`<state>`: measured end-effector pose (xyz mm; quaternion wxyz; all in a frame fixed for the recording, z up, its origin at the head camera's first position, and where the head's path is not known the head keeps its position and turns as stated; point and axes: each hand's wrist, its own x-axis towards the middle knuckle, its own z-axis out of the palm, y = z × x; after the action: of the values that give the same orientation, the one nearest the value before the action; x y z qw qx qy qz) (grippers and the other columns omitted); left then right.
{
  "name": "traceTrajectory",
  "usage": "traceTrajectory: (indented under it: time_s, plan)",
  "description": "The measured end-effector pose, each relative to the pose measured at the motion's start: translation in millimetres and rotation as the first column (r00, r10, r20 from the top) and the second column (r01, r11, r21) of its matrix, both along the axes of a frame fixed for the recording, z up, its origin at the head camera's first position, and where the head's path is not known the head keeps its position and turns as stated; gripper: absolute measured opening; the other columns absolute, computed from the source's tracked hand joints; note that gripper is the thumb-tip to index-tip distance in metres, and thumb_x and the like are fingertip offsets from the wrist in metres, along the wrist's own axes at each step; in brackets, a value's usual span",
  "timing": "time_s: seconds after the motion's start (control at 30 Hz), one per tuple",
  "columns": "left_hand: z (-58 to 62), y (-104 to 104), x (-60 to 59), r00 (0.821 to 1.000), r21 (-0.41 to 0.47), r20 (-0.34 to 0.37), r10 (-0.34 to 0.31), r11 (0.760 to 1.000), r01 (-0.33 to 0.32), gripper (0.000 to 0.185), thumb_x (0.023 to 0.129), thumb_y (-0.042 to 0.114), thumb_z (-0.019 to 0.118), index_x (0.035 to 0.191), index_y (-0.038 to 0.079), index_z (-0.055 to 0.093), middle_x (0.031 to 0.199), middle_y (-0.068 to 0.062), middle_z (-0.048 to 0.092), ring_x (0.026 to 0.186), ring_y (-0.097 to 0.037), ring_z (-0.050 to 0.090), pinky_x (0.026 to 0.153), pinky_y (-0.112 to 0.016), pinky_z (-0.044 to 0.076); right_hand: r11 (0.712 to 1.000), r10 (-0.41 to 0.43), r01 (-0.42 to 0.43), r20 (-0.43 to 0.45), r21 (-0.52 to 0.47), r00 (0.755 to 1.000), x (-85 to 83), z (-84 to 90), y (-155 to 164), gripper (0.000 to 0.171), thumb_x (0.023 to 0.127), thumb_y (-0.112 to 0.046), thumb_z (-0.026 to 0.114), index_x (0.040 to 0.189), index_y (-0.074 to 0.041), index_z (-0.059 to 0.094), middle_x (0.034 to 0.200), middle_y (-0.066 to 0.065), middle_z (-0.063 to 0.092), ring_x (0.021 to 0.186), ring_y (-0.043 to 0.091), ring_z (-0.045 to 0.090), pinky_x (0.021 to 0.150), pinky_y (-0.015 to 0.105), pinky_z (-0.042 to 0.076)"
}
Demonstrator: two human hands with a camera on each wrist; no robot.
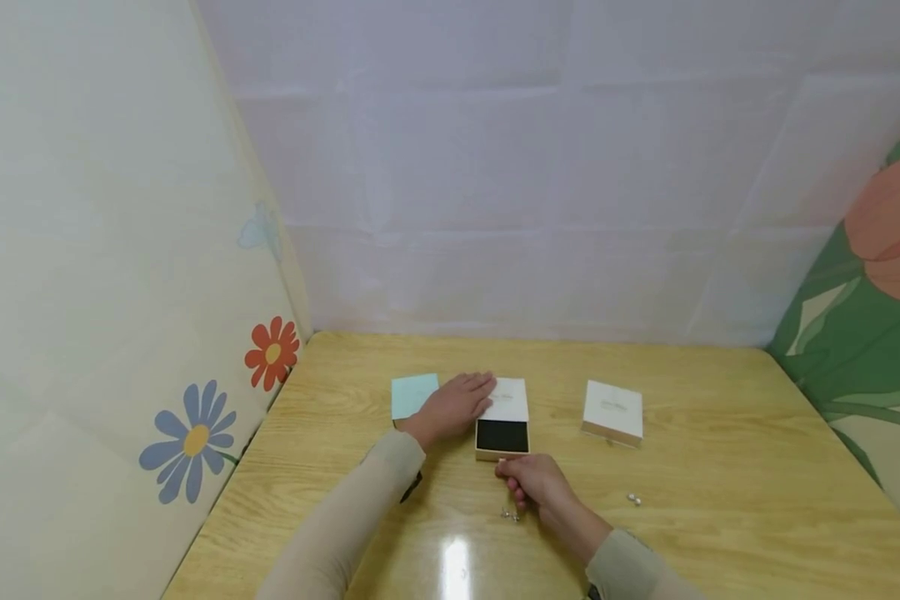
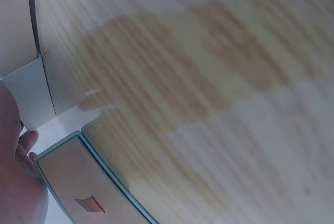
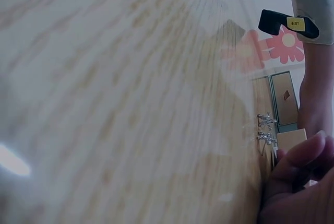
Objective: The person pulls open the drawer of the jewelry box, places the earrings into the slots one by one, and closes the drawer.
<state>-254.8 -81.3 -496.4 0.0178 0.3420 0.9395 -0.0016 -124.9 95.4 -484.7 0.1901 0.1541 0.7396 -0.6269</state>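
A small white drawer box [image 1: 508,400] sits near the middle of the table, its black-lined drawer [image 1: 502,435] pulled out toward me. My left hand [image 1: 456,406] rests with extended fingers on the left side of its white sleeve. At the drawer's front edge, my right hand [image 1: 542,485] pinches with curled thumb and forefinger; the pinched part is hidden by the fingertips. Just below that hand lies a pair of small silver, sparkling earrings [image 3: 267,138]. Under the left wrist, partly covered in the head view, is a teal box [image 1: 412,395] with a small pull tab [image 2: 90,204] on its front.
Another white-topped box [image 1: 613,410] stands to the right on the wooden table [image 1: 720,467]. Nearer me on that side lie two more small silver pieces [image 1: 634,499]. A pale cloth wall [image 1: 532,275] rises behind the table, with flower-printed cloth on both sides.
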Motion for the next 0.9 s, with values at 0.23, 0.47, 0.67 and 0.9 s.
traceTrajectory:
  time_s: [0.23,0.47,0.67,0.9]
  plan:
    - [-2.1,-1.2,-0.3,1.000,0.003,-0.005,-0.005,1.000,0.005,0.055,0.113,0.039,0.023,0.163,0.016,0.022,0.168,0.001,0.021,0.155,-0.017,0.021,0.127,-0.034,0.015,1.000,0.009,-0.010,0.013,0.009,1.000,1.3,0.5,0.1,0.013,0.091,-0.009,0.068,0.081,-0.003,0.073,0.056,-0.004,0.052,0.046,0.004,0.042,0.044,0.017,0.038]
    - [-5.2,-1.3,-3.1,0.999,0.015,-0.029,-0.020,1.000,0.020,0.055,0.113,0.039,0.023,0.162,0.015,0.024,0.168,0.000,0.023,0.154,-0.018,0.023,0.127,-0.034,0.017,1.000,0.015,-0.015,0.013,0.019,1.000,3.4,2.2,1.2,0.015,0.093,-0.010,0.067,0.083,-0.002,0.074,0.057,-0.003,0.052,0.048,0.005,0.043,0.045,0.017,0.039]
    - [-8.2,-1.0,-5.0,0.999,0.004,-0.042,-0.022,1.000,0.022,0.055,0.113,0.039,0.023,0.162,0.015,0.024,0.168,0.001,0.023,0.154,-0.018,0.023,0.127,-0.033,0.017,1.000,0.021,-0.021,0.003,0.013,1.000,2.8,2.0,1.1,0.016,0.094,-0.010,0.066,0.083,-0.002,0.073,0.057,-0.004,0.052,0.048,0.005,0.043,0.044,0.017,0.039]
    - [-1.5,-0.2,-1.7,1.000,0.017,0.009,-0.004,1.000,0.004,0.054,0.113,0.038,0.024,0.162,0.015,0.023,0.168,0.001,0.022,0.154,-0.018,0.021,0.127,-0.034,0.016,0.999,0.052,-0.052,0.004,-0.003,0.999,3.3,4.1,3.7,0.016,0.096,-0.011,0.064,0.088,0.000,0.073,0.060,-0.003,0.052,0.049,0.004,0.044,0.045,0.017,0.041]
